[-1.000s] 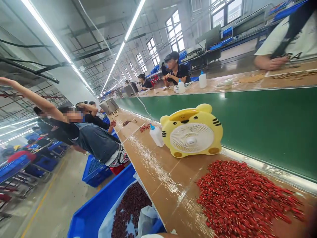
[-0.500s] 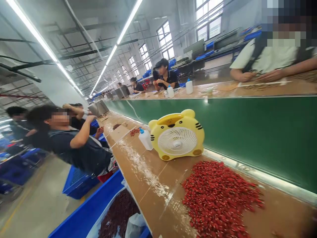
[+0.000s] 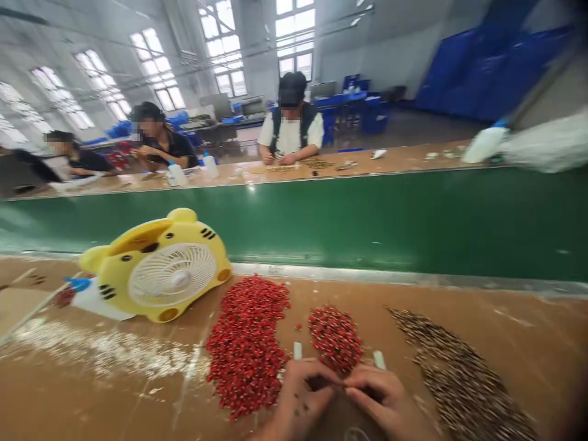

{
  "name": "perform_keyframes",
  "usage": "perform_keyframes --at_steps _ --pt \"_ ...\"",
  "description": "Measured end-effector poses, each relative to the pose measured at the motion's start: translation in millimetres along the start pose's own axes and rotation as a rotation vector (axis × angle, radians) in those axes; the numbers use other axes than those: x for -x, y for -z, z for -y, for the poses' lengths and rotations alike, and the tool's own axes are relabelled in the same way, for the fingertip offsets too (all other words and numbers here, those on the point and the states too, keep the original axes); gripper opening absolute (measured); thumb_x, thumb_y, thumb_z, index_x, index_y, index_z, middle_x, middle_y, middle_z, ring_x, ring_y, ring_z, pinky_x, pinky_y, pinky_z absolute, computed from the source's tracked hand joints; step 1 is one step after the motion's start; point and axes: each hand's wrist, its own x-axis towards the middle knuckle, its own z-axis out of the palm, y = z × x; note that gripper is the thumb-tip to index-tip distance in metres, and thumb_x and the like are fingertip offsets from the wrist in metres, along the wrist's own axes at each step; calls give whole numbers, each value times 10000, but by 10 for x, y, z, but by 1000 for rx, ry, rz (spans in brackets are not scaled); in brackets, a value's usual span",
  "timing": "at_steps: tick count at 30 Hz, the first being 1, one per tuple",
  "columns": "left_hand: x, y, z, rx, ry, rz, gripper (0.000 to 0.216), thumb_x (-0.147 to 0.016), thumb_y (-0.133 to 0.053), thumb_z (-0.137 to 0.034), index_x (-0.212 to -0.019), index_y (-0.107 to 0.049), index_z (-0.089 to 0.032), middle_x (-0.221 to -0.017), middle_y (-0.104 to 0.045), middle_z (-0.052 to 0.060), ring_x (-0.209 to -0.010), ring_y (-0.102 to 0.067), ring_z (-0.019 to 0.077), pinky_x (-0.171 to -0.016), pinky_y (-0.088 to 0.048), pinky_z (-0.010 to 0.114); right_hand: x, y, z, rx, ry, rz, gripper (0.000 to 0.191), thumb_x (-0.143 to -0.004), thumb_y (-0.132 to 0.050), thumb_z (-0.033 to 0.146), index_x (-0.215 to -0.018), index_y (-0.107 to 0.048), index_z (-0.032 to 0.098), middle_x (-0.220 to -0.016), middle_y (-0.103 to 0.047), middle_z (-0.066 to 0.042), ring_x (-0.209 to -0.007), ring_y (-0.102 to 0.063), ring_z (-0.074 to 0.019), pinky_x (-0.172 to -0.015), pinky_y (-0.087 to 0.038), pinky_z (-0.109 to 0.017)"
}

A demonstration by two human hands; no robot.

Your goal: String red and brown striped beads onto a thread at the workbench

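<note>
My left hand [image 3: 303, 392] and my right hand [image 3: 383, 395] meet at the bottom of the view, just in front of a small pile of red pieces with pale tips [image 3: 336, 339]. Thumb and fingers of both are pinched together, fingertip to fingertip. Whatever lies between them is too small and blurred to name. Dark specks mark the back of the left hand. A larger heap of red pieces [image 3: 248, 343] spreads just left of that hand. To the right of my right hand lies a long pile of thin brownish sticks [image 3: 463, 373].
Left on the brown tabletop [image 3: 114, 392] stands a yellow animal-faced fan [image 3: 168, 269], partly hiding a white bottle [image 3: 98, 299]. A green partition [image 3: 367, 226] runs behind. Beyond it, a person in a vest [image 3: 291, 131] and others sit working at a raised bench.
The view has swung right and down, so the fan and red heap now sit further left. Both hands, the smaller red pile and the stick pile have come into view.
</note>
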Motion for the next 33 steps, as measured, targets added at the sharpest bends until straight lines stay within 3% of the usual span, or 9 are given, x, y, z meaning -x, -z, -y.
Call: perform_keyframes --at_steps 4,10,13,18,23,28,33 --pt "-71 54 13 4 -28 45 161 -696 -665 -118 -724 -805 -194 -687 -733 48 -656 -637 171 -611 -456 228 -26 -28 46 -61 -20 -65 342 -917 -603 466 -790 -742 181 -783 -698 -62 -761 -635 -215 -707 -476 -294" --pt "-70 93 -123 31 -82 63 109 -737 -666 -154 -738 -774 -170 -743 -737 62 -720 -659 181 -668 -489 227 0 -77 35 -25 17 -111 299 -906 -614 438 -843 -748 177 -808 -692 -65 -771 -614 -213 -719 -451 -295" --pt "-71 182 -225 10 -87 0 95 -757 -661 -185 -763 -753 -161 -779 -743 69 -738 -669 185 -671 -506 225 13 -58 8 -64 25 -166 342 -901 -601 472 -845 -738 164 -798 -678 -68 -741 -598 -207 -673 -445 -286" --pt "-273 310 -432 -328 -162 -87 163 -819 -588 -190 -837 -745 -151 -811 -752 56 -735 -667 172 -677 -498 218 7 -35 39 -93 60 -200 420 -910 -554 519 -770 -694 149 -757 -658 -61 -709 -573 -196 -645 -430 -275" --pt "-595 308 -571 -529 -211 -26 212 -811 -548 -150 -832 -759 -157 -767 -754 35 -710 -670 173 -654 -485 215 51 -4 78 7 171 -213 457 -917 -523 503 -661 -644 144 -669 -615 -50 -651 -551 -180 -616 -400 -269" --pt "-674 586 -632 -766 -229 -38 238 -840 -501 -148 -891 -734 -145 -854 -730 83 -808 -651 203 -752 -444 259 133 65 81 70 309 -32 428 -894 -549 510 -742 -727 152 -627 -580 -22 -583 -510 -148 -582 -370 -251" --pt "-617 664 -594 -976 -164 49 166 -784 -555 -121 -715 -701 -160 -732 -700 73 -757 -644 215 -702 -400 257 153 33 39 -24 325 50 433 -822 -621 565 -853 -765 157 -614 -530 4 -556 -472 -134 -560 -369 -235"
